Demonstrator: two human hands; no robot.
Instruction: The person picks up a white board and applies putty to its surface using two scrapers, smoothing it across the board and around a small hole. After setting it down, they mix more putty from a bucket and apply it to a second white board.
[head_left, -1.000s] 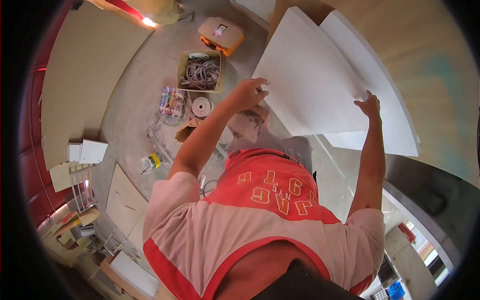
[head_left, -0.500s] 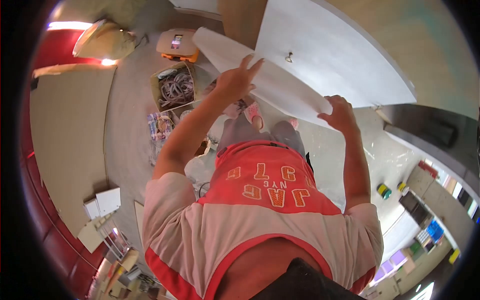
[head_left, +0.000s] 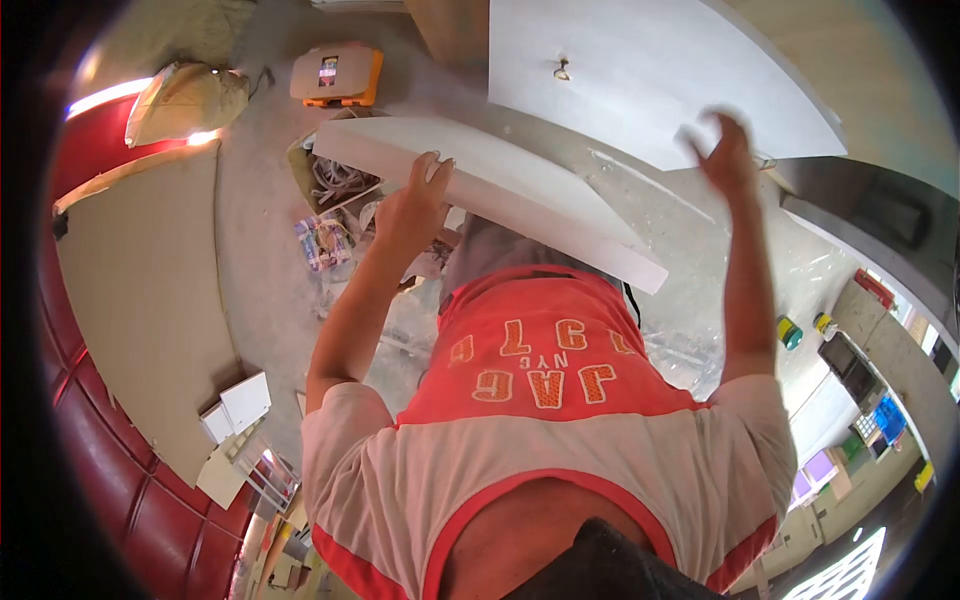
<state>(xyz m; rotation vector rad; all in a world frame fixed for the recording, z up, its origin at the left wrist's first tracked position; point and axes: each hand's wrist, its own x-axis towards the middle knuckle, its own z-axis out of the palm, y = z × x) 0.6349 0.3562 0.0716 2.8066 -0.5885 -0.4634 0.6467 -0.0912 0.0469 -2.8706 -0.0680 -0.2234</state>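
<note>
We held the white panel (head_left: 535, 205) aslant at centre frame, our left hand (head_left: 412, 208) curled narrow over its edge, probably to steady it before our legs (head_left: 478, 252); at upper right our right arm (head_left: 749, 290) stretched out, the right hand (head_left: 728, 165) blurred, its grip wide, holding nothing, near the bigger board (head_left: 640, 80)

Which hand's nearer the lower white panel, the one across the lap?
Left. The left hand has its fingers on the near edge of the lower white panel, towards its left end; the right hand is raised, apart from it, off its right end.
</note>
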